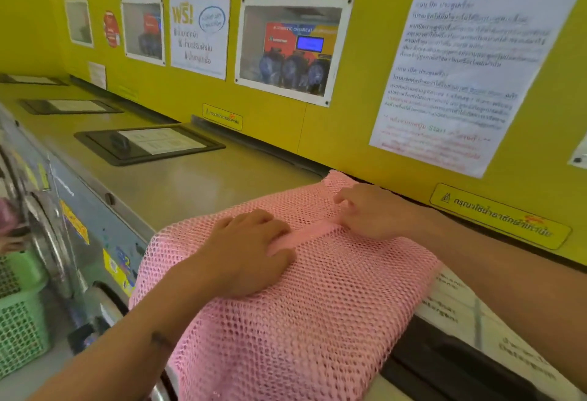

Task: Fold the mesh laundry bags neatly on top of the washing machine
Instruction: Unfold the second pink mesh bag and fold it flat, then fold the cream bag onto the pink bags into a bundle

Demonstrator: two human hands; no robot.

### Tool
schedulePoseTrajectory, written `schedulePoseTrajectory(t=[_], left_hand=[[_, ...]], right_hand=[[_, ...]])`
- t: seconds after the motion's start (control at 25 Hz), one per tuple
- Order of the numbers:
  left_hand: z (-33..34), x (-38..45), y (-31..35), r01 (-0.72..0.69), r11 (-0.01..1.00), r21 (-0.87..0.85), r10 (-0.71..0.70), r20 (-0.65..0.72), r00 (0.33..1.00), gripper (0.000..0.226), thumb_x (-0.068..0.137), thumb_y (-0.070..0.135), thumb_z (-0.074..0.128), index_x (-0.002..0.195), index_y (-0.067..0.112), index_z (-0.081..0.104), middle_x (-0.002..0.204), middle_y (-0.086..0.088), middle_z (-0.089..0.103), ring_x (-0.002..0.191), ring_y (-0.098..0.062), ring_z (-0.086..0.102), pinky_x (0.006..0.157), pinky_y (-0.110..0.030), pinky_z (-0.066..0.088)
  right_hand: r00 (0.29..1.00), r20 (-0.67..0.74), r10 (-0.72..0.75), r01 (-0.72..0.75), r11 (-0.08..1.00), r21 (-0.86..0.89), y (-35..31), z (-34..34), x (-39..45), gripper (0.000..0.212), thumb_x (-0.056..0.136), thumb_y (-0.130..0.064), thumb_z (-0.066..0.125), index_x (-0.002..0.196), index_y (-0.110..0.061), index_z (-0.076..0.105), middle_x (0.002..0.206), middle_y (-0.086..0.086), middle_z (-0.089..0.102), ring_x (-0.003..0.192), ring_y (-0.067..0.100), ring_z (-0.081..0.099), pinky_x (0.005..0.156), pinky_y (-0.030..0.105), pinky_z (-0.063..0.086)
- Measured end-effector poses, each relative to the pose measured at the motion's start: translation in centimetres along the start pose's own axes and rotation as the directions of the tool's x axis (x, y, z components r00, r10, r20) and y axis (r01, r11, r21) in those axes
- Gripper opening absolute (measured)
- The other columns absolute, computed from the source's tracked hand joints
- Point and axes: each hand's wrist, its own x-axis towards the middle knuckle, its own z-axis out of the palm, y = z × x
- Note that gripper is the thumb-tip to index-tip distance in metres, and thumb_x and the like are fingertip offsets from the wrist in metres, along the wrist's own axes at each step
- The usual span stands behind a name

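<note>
A pink mesh laundry bag (305, 311) lies spread on the steel top of the washing machine (178, 184), its near part draping over the front edge. A solid pink band (309, 232) runs across its middle. My left hand (244, 251) presses flat on the mesh at the band's left end, fingers slightly spread. My right hand (368, 213) rests at the band's right end near the wall, fingertips curled onto the fabric. Whether it pinches the band I cannot tell.
A yellow wall (333, 134) with posters and notices rises right behind the bag. Black detergent lids (149, 145) sit in the machine tops to the left, and another (451, 365) lies at the right. A green plastic basket (19, 315) stands at the lower left beside the machine doors.
</note>
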Motion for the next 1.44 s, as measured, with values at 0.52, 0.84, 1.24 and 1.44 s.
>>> schedulePoseTrajectory(t=[0.52, 0.84, 1.24, 1.44], left_hand=[[-0.3, 0.0, 13.2, -0.246, 0.925, -0.288, 0.174, -0.256, 0.951, 0.023, 0.09, 0.027, 0.06, 0.111, 0.032, 0.066, 0.102, 0.014, 0.069, 0.096, -0.003, 0.063, 0.093, -0.033, 0.052], [2.1, -3.7, 32.8, -0.433, 0.786, -0.441, 0.385, -0.2, 0.901, 0.016, 0.089, 0.029, 0.061, 0.1, 0.037, 0.069, 0.092, 0.019, 0.071, 0.089, -0.001, 0.065, 0.079, -0.014, 0.048], [11.6, -8.2, 50.6, -0.52, 0.775, -0.36, 0.607, 0.194, 0.771, 0.057, 0.083, 0.064, 0.052, 0.136, 0.058, 0.031, 0.146, 0.023, 0.027, 0.135, -0.003, 0.031, 0.112, -0.037, 0.035], [12.3, -7.5, 51.7, -0.516, 0.839, -0.173, 0.545, 0.277, 0.792, 0.052, 0.082, 0.067, 0.054, 0.13, 0.049, 0.046, 0.148, 0.018, 0.025, 0.14, -0.008, 0.022, 0.116, -0.036, 0.024]], right_hand=[[0.996, -0.07, 0.052, -0.053, 0.999, -0.009, 13.2, -5.7, -21.0, 0.054, 0.09, -0.042, 0.061, 0.14, -0.039, 0.041, 0.134, -0.014, 0.046, 0.124, 0.009, 0.044, 0.103, 0.028, 0.036], [0.961, 0.073, 0.267, -0.265, 0.963, -0.044, 24.4, -7.9, -38.5, 0.054, 0.093, -0.045, 0.057, 0.143, -0.038, 0.037, 0.145, -0.007, 0.045, 0.127, 0.014, 0.047, 0.103, 0.038, 0.041], [0.727, 0.429, 0.535, -0.568, 0.821, -0.061, 33.3, -3.9, -47.0, 0.07, 0.089, -0.045, 0.062, 0.148, -0.043, 0.023, 0.153, -0.003, 0.035, 0.124, 0.028, 0.049, 0.094, 0.041, 0.053], [0.719, 0.433, 0.543, -0.61, 0.792, 0.02, 34.2, -3.2, -46.9, 0.082, 0.087, -0.033, 0.067, 0.15, -0.044, 0.016, 0.155, 0.008, 0.033, 0.116, 0.033, 0.057, 0.085, 0.041, 0.058]])
